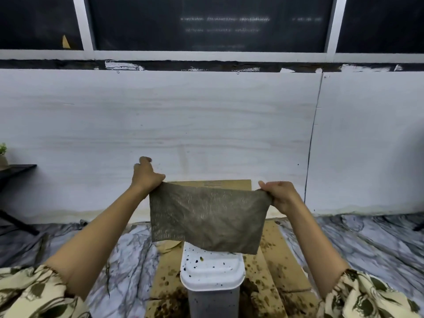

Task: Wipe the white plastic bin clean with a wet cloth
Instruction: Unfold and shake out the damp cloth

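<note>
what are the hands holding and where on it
Both hold the grey-brown cloth spread above the white bin: the left hand pinches its upper left corner, the right hand its upper right corner.

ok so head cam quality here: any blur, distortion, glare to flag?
Head view: wide-angle bowing along the window frame; text on the dark pane smeared, unreadable. Cloth, left hand, right hand and bin lid reasonably sharp. Lighting soft and even, no glare.
</note>
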### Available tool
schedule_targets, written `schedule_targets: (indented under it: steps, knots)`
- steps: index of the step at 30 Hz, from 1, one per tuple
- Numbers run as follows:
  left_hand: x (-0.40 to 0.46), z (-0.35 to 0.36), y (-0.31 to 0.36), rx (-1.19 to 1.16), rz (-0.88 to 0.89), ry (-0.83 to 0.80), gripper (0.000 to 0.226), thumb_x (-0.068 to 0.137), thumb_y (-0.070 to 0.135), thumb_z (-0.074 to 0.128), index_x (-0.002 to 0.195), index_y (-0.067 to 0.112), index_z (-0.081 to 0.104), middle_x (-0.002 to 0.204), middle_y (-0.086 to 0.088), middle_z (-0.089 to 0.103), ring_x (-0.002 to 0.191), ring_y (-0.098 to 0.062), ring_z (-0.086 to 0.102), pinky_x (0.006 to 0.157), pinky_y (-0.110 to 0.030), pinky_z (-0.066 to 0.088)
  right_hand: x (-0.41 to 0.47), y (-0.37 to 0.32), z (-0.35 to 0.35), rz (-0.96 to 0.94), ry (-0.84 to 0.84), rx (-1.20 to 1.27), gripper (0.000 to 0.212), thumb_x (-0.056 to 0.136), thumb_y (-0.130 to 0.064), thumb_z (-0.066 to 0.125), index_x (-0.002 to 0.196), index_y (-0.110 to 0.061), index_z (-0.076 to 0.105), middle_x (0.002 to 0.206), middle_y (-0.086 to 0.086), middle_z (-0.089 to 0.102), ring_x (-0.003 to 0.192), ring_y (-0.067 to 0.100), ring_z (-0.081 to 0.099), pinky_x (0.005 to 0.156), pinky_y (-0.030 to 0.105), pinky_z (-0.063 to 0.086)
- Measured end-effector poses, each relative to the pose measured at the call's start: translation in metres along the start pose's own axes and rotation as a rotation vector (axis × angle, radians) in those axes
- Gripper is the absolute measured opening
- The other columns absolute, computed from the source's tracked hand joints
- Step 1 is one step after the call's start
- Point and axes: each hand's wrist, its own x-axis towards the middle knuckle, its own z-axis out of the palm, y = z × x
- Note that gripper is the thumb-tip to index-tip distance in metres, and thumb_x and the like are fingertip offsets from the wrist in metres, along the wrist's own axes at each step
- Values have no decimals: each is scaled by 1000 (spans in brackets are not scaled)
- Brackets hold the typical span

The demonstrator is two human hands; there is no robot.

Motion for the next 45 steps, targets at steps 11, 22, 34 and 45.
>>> schedule_targets:
  steps: [11,22,34,45]
  knots:
    - [-19,-25,14,262,23,-776,37,87,-6,60,124,-3,58,120,-16,63,112,-24,60,95,-32,50,-20,-26,-11,-151,-314,-799,36,65,0,81,98,-10,73,96,2,63,100,25,54,79,33,47]
    - [-12,-16,0,482,270,-404,22,69,11,83,89,10,76,82,-8,72,71,-16,64,57,-18,48,-19,-20,-20,-393,-76,-927,14,77,-8,75,91,-5,76,94,10,73,78,14,59,63,20,44]
    - [-12,-14,-22,-479,-14,-515,26,89,17,62,112,6,67,108,-13,70,94,-26,68,79,-36,55,-11,13,-48,-201,-10,-47,18,75,-14,78,88,-5,70,89,10,69,87,26,64,66,33,54]
    - [-65,73,70,-109,292,-171,19,88,21,62,98,9,73,96,-10,73,80,-24,70,76,-39,59,-35,-5,34,-168,-216,53,17,90,-8,62,100,5,63,81,15,67,67,21,68,58,31,58]
